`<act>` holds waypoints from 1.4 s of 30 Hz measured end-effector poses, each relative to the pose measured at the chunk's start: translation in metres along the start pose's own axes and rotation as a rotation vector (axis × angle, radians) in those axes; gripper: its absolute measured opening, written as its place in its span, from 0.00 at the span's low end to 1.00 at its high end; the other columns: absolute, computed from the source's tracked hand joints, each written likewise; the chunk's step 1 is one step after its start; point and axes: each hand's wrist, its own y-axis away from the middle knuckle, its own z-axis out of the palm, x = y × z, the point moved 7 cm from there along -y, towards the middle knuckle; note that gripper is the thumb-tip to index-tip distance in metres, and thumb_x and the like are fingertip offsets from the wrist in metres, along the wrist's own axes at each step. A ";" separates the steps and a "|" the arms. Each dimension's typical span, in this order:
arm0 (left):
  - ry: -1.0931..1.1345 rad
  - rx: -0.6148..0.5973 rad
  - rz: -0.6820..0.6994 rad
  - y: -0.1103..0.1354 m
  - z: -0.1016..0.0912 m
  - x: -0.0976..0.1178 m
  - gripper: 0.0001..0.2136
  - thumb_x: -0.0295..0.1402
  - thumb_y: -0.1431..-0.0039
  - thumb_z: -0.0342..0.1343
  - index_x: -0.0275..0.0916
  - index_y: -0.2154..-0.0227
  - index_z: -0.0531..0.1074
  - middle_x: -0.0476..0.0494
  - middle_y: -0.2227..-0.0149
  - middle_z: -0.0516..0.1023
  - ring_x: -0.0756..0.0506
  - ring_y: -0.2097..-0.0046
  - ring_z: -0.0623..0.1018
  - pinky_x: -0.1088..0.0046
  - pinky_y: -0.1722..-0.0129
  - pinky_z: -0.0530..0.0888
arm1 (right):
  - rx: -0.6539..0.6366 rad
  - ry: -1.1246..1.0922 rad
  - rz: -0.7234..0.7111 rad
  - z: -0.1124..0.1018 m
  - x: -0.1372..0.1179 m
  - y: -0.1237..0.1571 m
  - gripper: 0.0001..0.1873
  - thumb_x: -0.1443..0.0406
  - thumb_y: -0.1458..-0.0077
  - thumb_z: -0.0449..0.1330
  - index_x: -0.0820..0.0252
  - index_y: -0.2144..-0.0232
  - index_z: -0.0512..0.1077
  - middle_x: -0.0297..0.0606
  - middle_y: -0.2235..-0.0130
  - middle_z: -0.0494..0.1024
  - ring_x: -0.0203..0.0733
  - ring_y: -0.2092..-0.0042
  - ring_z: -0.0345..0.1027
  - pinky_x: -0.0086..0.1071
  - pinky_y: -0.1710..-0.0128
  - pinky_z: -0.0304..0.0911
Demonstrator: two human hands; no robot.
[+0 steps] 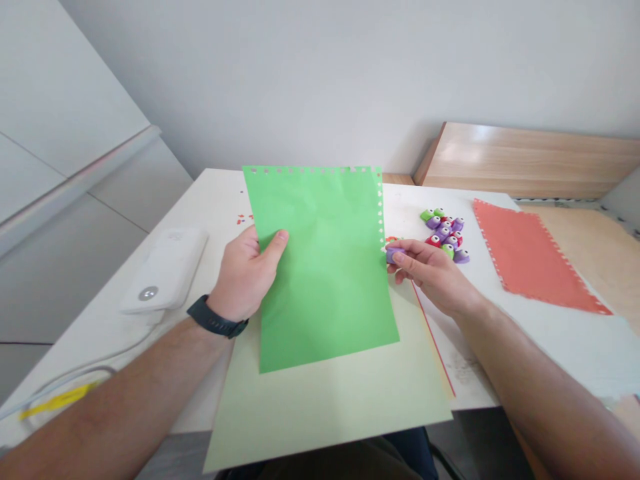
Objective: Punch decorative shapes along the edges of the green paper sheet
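Note:
A green sheet of paper point(325, 267) is held up in front of me, with small punched holes along its top edge and the upper part of its right edge. My left hand point(253, 270) grips its left edge, thumb on the front and fingers hidden behind. At the right edge, just below the lowest hole, my right hand point(425, 267) pinches a purple craft punch point(395, 255) against the paper. Whether the paper sits inside the punch's slot I cannot tell. Under the green sheet lie larger pale green sheets point(325, 413).
Several purple, green and red craft punches point(444, 232) cluster at the back right. Beside them lies a red-orange sheet point(535, 257) with punched edges. A white device point(167, 267) with a cable stands left on the white table point(220, 193). Red paper bits point(244, 219) lie behind my left hand.

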 end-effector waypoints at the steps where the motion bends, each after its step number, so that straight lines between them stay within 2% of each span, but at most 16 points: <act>1: 0.006 -0.029 0.012 0.000 0.001 0.000 0.19 0.48 0.37 0.65 0.43 0.49 0.81 0.41 0.47 0.85 0.33 0.42 0.81 0.54 0.43 0.79 | 0.000 0.004 -0.003 0.000 0.000 0.000 0.17 0.56 0.40 0.72 0.56 0.52 0.80 0.39 0.58 0.79 0.40 0.59 0.72 0.33 0.65 0.67; 3: 0.009 -0.064 0.025 0.000 0.003 0.000 0.19 0.48 0.36 0.64 0.44 0.48 0.81 0.41 0.46 0.85 0.33 0.43 0.81 0.54 0.42 0.78 | 0.001 0.018 -0.009 0.001 -0.001 0.000 0.17 0.56 0.40 0.72 0.56 0.52 0.80 0.38 0.59 0.79 0.40 0.59 0.72 0.33 0.64 0.67; 9: 0.025 -0.064 0.019 0.000 0.002 0.000 0.22 0.49 0.37 0.64 0.43 0.45 0.80 0.42 0.47 0.85 0.34 0.47 0.82 0.55 0.44 0.79 | 0.001 0.073 -0.017 0.001 -0.002 0.001 0.18 0.55 0.40 0.71 0.57 0.51 0.79 0.37 0.62 0.78 0.40 0.60 0.71 0.33 0.64 0.67; 16: 0.044 -0.061 -0.006 0.001 0.003 0.000 0.19 0.48 0.36 0.64 0.44 0.48 0.81 0.42 0.47 0.85 0.35 0.48 0.83 0.54 0.43 0.79 | -0.016 0.092 0.006 0.004 0.000 0.001 0.19 0.54 0.40 0.72 0.56 0.51 0.80 0.36 0.62 0.77 0.40 0.61 0.69 0.34 0.63 0.67; 24: 0.055 -0.061 -0.015 0.003 0.005 0.005 0.20 0.49 0.37 0.64 0.43 0.49 0.80 0.42 0.47 0.85 0.35 0.46 0.83 0.56 0.42 0.79 | 0.001 0.078 0.039 0.006 0.001 0.001 0.22 0.55 0.46 0.75 0.56 0.52 0.80 0.35 0.64 0.78 0.39 0.65 0.68 0.36 0.63 0.67; 32: 0.077 -0.096 0.003 0.004 0.007 0.006 0.19 0.49 0.35 0.62 0.45 0.47 0.80 0.43 0.45 0.84 0.35 0.45 0.82 0.52 0.37 0.75 | 0.011 0.043 0.090 0.010 0.001 0.002 0.21 0.57 0.52 0.79 0.58 0.59 0.80 0.36 0.64 0.79 0.38 0.65 0.69 0.36 0.61 0.65; 38: 0.063 -0.088 -0.026 0.005 0.007 0.005 0.21 0.51 0.37 0.63 0.45 0.48 0.80 0.43 0.47 0.85 0.34 0.46 0.83 0.52 0.42 0.79 | 0.005 0.061 0.083 0.014 -0.004 0.002 0.20 0.56 0.52 0.79 0.58 0.61 0.79 0.36 0.65 0.79 0.39 0.65 0.69 0.36 0.62 0.65; 42: 0.054 -0.097 -0.017 0.005 0.007 0.007 0.21 0.52 0.36 0.62 0.45 0.47 0.80 0.43 0.46 0.84 0.35 0.45 0.82 0.53 0.40 0.78 | 0.003 0.054 0.079 0.015 -0.005 0.002 0.20 0.56 0.53 0.79 0.58 0.62 0.79 0.35 0.65 0.79 0.38 0.65 0.68 0.36 0.63 0.65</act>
